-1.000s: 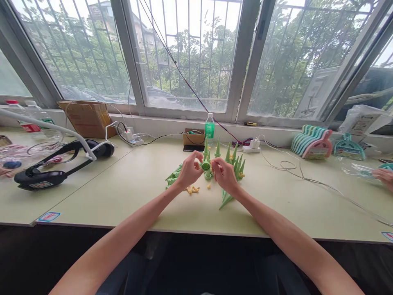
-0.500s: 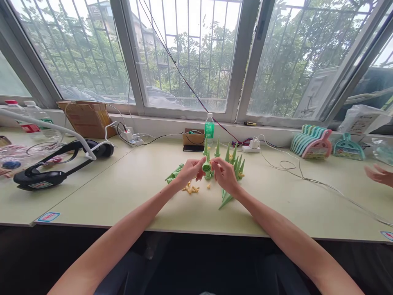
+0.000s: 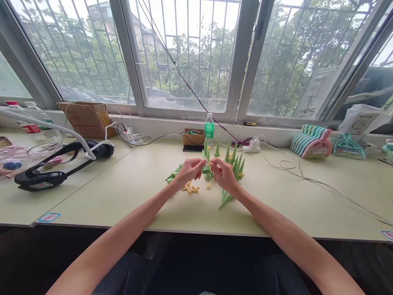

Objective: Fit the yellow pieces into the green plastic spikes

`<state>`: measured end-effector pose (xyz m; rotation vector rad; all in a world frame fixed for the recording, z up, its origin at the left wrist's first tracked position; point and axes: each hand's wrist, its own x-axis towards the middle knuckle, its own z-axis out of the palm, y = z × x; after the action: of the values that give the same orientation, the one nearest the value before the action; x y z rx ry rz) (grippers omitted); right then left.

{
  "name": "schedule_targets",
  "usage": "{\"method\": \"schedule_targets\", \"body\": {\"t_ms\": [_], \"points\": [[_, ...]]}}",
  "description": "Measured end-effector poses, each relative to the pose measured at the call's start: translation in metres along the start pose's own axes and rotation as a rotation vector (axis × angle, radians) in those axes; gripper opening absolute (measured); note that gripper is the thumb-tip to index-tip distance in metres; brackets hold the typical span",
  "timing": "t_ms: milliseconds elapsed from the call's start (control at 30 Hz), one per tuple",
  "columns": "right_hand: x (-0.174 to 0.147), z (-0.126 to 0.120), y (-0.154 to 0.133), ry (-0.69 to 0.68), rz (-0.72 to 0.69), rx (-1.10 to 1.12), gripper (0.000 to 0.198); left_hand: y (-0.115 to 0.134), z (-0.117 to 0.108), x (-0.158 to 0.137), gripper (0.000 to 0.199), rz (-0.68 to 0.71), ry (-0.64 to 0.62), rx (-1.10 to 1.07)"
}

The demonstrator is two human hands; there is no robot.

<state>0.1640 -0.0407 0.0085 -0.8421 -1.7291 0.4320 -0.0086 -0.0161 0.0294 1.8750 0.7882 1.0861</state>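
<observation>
My left hand is closed, thumb and fingers pinching a hollow green plastic spike just above the table. My right hand is closed at the spike's right side, its fingertips on a small yellow plastic piece. Several loose yellow pieces lie below my left hand, and a single one lies to their right. Green cones stand behind and beside my right hand, some with yellow pieces on them. More green parts lie left of my left hand, partly covered by it.
A green-labelled bottle and a small brown box stand at the back. A black headset lies left. White cables cross the table at right, near pastel dustpans. A cardboard box stands at the back left.
The green spike has tilted between my hands, so its round open end faces me less. Another person's hand at the right edge has gone out of view.
</observation>
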Motion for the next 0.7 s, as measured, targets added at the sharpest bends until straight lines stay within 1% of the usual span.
{"method": "schedule_targets", "body": {"t_ms": [200,400,500,700], "points": [[0.000,0.001,0.001,0.003,-0.008,-0.019,0.030,-0.004,0.000,0.000,0.042,0.055,0.035,0.048],[0.000,0.002,0.001,0.015,-0.026,-0.033,0.028,-0.006,0.000,0.002,0.041,0.141,0.082,0.006],[0.000,0.003,0.000,0.029,-0.045,-0.025,0.026,-0.006,0.001,0.003,0.038,0.166,0.100,0.010],[0.000,0.002,-0.001,0.033,-0.009,-0.049,0.027,-0.011,0.001,0.006,0.032,0.222,0.134,0.065]]}}
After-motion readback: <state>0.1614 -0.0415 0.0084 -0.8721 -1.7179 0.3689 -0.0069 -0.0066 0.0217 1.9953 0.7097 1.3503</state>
